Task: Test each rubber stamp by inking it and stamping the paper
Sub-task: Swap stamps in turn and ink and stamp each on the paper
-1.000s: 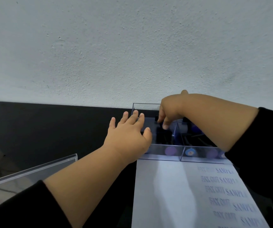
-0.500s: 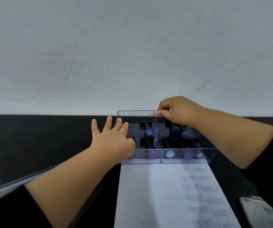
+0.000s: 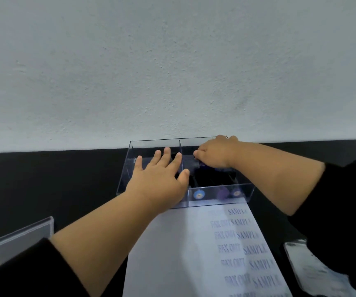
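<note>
Clear acrylic stand (image 3: 16,236), white wall (image 3: 172,67)

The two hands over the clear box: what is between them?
In the head view, the box's clear divider wall stands between the left hand and right hand.

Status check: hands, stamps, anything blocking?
Left hand flat on clear box. Right hand curled in right compartment, apparently on a stamp. Paper partly stamped. No obstruction.

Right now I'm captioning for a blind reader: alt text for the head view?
The right hand reaches into a clear divided box of stamps while the left hand rests open on it; stamped paper lies in front.
</note>
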`<action>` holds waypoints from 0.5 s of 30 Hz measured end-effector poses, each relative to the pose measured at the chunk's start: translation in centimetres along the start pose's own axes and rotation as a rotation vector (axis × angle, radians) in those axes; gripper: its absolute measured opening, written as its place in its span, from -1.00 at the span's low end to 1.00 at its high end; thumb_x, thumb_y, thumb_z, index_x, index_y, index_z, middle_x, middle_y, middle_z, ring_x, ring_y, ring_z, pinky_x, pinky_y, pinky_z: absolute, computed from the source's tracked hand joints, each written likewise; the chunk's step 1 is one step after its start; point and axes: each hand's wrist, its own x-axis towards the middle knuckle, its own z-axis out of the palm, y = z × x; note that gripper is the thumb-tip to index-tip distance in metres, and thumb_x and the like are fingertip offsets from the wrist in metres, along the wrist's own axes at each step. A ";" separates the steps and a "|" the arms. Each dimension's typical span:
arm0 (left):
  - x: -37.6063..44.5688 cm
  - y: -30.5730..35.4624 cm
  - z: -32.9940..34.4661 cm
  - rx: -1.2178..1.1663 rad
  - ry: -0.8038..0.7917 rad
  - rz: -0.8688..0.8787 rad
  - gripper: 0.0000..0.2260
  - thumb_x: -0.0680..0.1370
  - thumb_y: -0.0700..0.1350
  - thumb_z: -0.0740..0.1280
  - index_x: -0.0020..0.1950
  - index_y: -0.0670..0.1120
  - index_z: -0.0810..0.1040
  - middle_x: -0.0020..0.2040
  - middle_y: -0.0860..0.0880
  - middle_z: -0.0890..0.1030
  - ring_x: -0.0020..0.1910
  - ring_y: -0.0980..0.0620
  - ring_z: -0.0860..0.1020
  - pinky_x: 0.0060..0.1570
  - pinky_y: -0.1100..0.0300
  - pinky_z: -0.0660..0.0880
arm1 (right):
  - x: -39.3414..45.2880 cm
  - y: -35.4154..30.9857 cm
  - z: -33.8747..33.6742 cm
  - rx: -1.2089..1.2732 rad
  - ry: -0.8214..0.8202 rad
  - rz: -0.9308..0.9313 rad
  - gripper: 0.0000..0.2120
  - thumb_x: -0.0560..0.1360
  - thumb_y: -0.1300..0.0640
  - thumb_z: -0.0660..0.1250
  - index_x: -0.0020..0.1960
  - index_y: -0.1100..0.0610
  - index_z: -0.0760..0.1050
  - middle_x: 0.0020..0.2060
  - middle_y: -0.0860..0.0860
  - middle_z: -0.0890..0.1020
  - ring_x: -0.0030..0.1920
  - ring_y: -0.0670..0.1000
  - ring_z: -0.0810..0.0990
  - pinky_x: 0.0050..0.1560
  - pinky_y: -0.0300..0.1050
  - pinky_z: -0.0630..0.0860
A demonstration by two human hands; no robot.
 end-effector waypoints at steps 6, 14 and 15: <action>0.1 0.0 0.4 -0.060 0.035 -0.005 -0.52 0.64 0.11 -0.13 0.56 0.11 -0.11 0.57 0.05 -0.16 0.54 0.05 -0.19 0.45 -0.07 -0.24 | 1.4 -0.4 0.7 -0.007 0.035 0.018 -0.58 0.61 -0.09 -0.05 0.29 0.02 0.43 0.32 0.07 0.42 0.35 0.14 0.26 0.29 0.07 0.16; -0.1 0.0 0.4 -0.063 0.054 -0.007 -0.53 0.65 0.08 -0.11 0.56 0.09 -0.08 0.57 0.05 -0.13 0.54 0.05 -0.16 0.46 -0.05 -0.23 | 1.1 0.2 1.4 0.204 0.308 -0.026 -0.80 0.54 -0.11 0.15 0.04 -0.05 0.46 0.07 -0.01 0.57 0.21 0.10 0.34 0.14 -0.01 0.26; -0.1 0.0 0.4 -0.055 0.057 -0.010 -0.53 0.65 0.06 -0.11 0.56 0.09 -0.08 0.57 0.04 -0.12 0.54 0.04 -0.16 0.46 -0.06 -0.23 | 1.0 0.3 1.5 0.233 0.351 -0.030 -0.80 0.54 -0.09 0.17 0.05 -0.03 0.48 0.05 -0.01 0.58 0.19 0.10 0.35 0.12 -0.02 0.27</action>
